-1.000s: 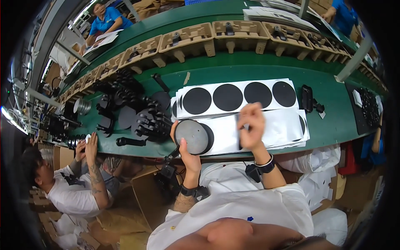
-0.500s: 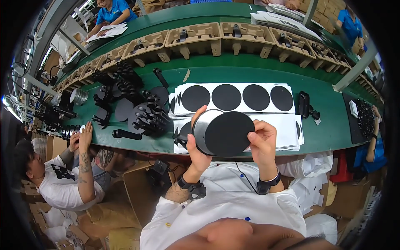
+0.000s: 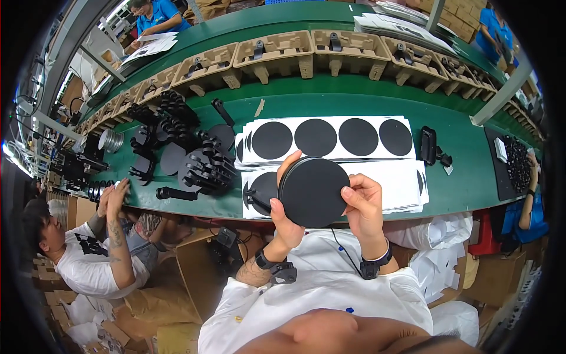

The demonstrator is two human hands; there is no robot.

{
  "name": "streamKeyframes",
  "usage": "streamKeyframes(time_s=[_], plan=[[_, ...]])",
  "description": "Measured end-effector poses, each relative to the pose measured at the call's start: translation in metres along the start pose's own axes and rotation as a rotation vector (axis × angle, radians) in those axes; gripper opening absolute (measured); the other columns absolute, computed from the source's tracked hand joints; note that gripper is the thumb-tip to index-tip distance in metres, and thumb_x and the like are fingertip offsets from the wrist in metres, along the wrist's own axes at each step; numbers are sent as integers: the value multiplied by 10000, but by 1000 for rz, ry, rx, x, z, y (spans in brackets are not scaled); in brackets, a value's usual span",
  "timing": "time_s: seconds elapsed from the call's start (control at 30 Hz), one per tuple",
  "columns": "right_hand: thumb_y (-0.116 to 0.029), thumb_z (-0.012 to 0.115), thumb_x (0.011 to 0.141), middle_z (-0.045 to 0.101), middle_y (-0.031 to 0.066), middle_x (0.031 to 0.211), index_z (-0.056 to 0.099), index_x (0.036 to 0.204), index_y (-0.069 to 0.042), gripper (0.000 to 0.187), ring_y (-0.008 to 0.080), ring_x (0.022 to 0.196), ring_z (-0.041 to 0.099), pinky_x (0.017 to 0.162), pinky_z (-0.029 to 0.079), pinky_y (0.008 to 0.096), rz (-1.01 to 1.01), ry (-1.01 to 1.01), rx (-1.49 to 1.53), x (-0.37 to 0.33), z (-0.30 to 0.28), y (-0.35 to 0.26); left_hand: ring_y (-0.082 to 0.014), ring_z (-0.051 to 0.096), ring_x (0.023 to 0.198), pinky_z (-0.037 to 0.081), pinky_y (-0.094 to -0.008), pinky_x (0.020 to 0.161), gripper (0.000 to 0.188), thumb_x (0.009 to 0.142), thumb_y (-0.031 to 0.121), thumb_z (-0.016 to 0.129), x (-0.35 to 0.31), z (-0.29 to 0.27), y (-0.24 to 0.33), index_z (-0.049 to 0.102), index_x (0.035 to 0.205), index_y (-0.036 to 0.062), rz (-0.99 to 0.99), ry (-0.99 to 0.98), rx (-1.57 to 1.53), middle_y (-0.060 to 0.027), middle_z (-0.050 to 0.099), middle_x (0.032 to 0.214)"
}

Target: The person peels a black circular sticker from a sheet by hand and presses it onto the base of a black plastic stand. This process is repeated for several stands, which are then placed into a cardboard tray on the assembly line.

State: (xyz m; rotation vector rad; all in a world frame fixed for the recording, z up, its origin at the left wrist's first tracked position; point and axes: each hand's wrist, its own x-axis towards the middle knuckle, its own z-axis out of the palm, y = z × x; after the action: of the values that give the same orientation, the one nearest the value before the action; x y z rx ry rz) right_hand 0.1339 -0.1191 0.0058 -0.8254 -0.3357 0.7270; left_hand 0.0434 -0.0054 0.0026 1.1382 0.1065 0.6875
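Note:
My left hand (image 3: 288, 227) grips the left edge of a round base, with its thumb in front and fingers behind. A short black arm (image 3: 257, 202) sticks out to the left of it. Over the base's face lies a black adhesive disc (image 3: 315, 192), covering nearly all of it; only a thin rim shows at the upper left. Thumb and fingers of my right hand (image 3: 364, 206) pinch the disc's right edge. Behind my hands, white sheets (image 3: 407, 183) carry rows of black discs (image 3: 358, 137).
Black stands (image 3: 206, 162) with round bases crowd the green bench (image 3: 454, 183) at left. Black parts (image 3: 429, 146) lie right of the sheets. Cardboard trays (image 3: 274, 54) line the far side. A person (image 3: 97, 253) works at left; others work across the bench and at far right.
The black disc has shifted left onto the base, and the bright metal face that showed beside it is now covered. My right hand has moved slightly left with it.

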Motion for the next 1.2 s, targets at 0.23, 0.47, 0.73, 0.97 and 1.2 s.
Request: streamKeyframes(time_s=[0.23, 0.47, 0.73, 0.97, 1.2], plan=[[22, 619, 811, 590, 67, 763, 586, 839, 25, 44, 87, 611, 588, 478, 484, 171, -71, 26, -87, 0, 7, 2, -374, 496, 1183, 417, -446, 980, 750, 826, 533, 375, 3, 3, 4, 220, 1400, 77, -34, 7, -62, -224, 523, 1209], [12, 665, 804, 627, 110, 817, 630, 857, 53, 75, 132, 662, 623, 489, 508, 209, -183, 5, -204, 2, 7, 8, -380, 515, 1153, 433, -450, 962, 763, 724, 411, 456, 2, 3, 16, 246, 1379, 82, -71, 22, -93, -250, 520, 1199], [-22, 755, 722, 643, 97, 769, 656, 751, 38, 119, 141, 635, 628, 484, 486, 213, -313, 89, -511, 8, 17, 8, -336, 527, 1128, 436, -413, 954, 744, 717, 384, 492, -5, -11, 18, 260, 1345, 59, 33, -34, 65, -264, 484, 1238], [-69, 842, 587, 582, 34, 598, 646, 646, -29, 208, 155, 595, 602, 542, 457, 233, -731, 177, -1145, 13, 15, 6, -347, 521, 1135, 438, -426, 952, 733, 730, 394, 480, -8, -21, 18, 260, 1342, 55, 63, -49, 72, -278, 471, 1251], [-132, 828, 613, 641, 53, 761, 675, 774, -67, 232, 193, 688, 616, 638, 508, 288, -1031, 75, -1112, 17, 17, -5, -420, 509, 1144, 445, -492, 950, 751, 729, 425, 478, -7, -14, 22, 260, 1367, 96, -107, 71, -309, -281, 480, 1244]])
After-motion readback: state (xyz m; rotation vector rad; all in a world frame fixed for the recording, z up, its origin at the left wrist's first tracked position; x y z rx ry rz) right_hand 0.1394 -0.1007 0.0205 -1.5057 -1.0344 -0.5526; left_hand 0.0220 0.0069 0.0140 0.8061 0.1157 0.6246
